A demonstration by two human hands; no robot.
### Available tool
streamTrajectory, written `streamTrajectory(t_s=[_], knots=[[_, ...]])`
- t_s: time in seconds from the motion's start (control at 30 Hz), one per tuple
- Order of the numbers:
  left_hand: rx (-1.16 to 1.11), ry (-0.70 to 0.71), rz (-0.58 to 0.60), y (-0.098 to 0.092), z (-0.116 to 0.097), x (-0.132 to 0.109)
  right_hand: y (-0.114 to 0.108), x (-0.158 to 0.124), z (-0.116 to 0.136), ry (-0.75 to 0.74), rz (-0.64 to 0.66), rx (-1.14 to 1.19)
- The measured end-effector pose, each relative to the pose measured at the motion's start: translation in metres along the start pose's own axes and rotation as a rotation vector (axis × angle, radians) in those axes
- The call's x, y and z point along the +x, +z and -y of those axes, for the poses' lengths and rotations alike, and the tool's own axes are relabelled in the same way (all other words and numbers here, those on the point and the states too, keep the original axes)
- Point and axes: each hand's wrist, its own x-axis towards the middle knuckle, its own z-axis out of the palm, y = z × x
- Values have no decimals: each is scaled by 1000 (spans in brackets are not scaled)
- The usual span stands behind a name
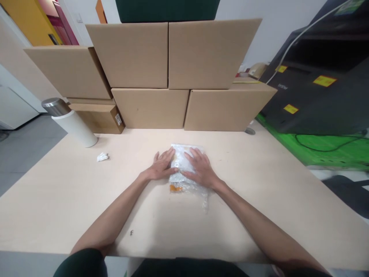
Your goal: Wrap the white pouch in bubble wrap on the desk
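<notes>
A flat white package in clear bubble wrap (184,163) lies on the pale table in front of me. My left hand (163,165) rests along its left edge, fingers stretched out and thumb touching the wrap. Spread across its right part is my right hand (201,167), palm down with the fingers apart. Loose bubble wrap sticks out below the package toward me, with a strip of orange tape (175,188) at its left end. The right hand hides part of the package, and what is inside the wrap I cannot make out.
Cardboard boxes (150,108) are stacked along the table's back edge. A white flask with a metal lid (75,127) stands at the left, near a crumpled white scrap (102,157). A large black machine (317,88) stands beyond the right edge. A small grey disc (250,131) lies at the back right.
</notes>
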Motion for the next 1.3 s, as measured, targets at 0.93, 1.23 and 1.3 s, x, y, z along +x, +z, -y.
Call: streamTrajectory(t_s=[0.93, 1.23, 1.3], knots=[[-672, -367, -515, 13, -45, 7, -18, 12, -22, 540, -487, 1133], [-973, -331, -480, 8, -51, -2, -48, 3, -2, 305, -419, 1458], [-1049, -266, -507, 10, -50, -5, -43, 6, -1, 345, -422, 1546]])
